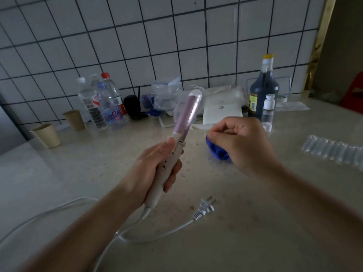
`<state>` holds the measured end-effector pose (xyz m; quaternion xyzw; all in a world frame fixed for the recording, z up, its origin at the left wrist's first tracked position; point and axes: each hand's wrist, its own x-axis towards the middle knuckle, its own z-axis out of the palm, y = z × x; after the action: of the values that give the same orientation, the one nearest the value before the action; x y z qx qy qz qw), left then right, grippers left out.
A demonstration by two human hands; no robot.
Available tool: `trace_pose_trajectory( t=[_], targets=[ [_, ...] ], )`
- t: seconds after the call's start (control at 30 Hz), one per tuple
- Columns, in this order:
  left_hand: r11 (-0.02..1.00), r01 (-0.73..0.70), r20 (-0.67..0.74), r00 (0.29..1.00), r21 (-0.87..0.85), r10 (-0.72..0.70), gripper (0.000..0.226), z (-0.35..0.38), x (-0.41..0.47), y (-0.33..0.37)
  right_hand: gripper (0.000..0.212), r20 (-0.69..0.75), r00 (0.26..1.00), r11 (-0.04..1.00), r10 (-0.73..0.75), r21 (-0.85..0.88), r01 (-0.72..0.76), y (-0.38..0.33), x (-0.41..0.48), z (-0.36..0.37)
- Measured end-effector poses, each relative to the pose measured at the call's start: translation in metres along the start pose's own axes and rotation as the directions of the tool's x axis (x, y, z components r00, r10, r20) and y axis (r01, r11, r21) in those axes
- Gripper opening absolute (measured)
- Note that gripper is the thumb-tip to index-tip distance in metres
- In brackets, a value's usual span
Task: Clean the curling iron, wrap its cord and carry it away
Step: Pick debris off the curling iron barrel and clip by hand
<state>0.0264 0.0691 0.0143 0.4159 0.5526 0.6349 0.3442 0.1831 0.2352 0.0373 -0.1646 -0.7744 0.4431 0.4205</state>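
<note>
the desk (255,222) is broad and pale, with bottles (110,103) and paper cups (47,134) lined up against the tiled wall (137,46) at its back. your left hand (157,169) comes in from the lower left and wraps the white handle of the curling iron (186,118), thumb laid along the top, fingers (174,173) curled underneath. the iron is lifted clear of the desk, tilted so its pink barrel points up and away toward the wall. your right hand (241,142) sits just right of the barrel, apart from it, its fingers (231,128) bunched into a loose fist that pinches the blue cloth (218,152). most of the cloth hangs under your palm, and i cannot tell whether it touches the desk. the step in hand looks like wiping the barrel. to do it well, grip low on the handle so the whole barrel is free, fold the cloth round it, draw from handle end to tip, and turn the iron a little between strokes. the white cord (59,211) trails from the handle base, unwrapped, looping left and back across the desk. its plug (205,208) lies flat there, so lift gently to avoid dragging it.
</note>
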Motion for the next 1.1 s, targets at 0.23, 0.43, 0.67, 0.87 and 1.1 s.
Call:
trace_pose_trajectory(
  t=[0.23,0.43,0.67,0.87,1.1],
  targets=[
    [0.994,0.012,0.018,1.0,0.108,-0.014,0.073,0.005,-0.003,-0.002,0.022,-0.06,0.998,1.0,-0.025,0.0,0.025,0.005,0.004,-0.001],
    [0.997,0.016,0.022,1.0,0.078,-0.018,0.058,0.004,-0.003,0.001,0.025,-0.073,0.997,1.0,-0.023,0.005,0.024,0.006,0.005,-0.003],
    [0.992,-0.017,0.078,0.997,0.124,0.007,0.06,0.006,-0.005,0.003,0.019,-0.106,0.994,0.999,-0.01,0.035,0.014,0.007,0.007,-0.006],
    [0.981,-0.009,0.039,0.999,0.193,0.002,0.061,0.01,-0.006,0.005,0.016,0.153,0.988,1.0,0.013,0.009,-0.014,0.007,-0.003,0.006],
    [0.969,-0.017,0.037,0.999,0.248,0.008,0.062,0.015,-0.008,0.007,0.016,-0.043,0.999,1.0,-0.012,-0.027,0.011,0.009,0.008,-0.007]
  ],
)
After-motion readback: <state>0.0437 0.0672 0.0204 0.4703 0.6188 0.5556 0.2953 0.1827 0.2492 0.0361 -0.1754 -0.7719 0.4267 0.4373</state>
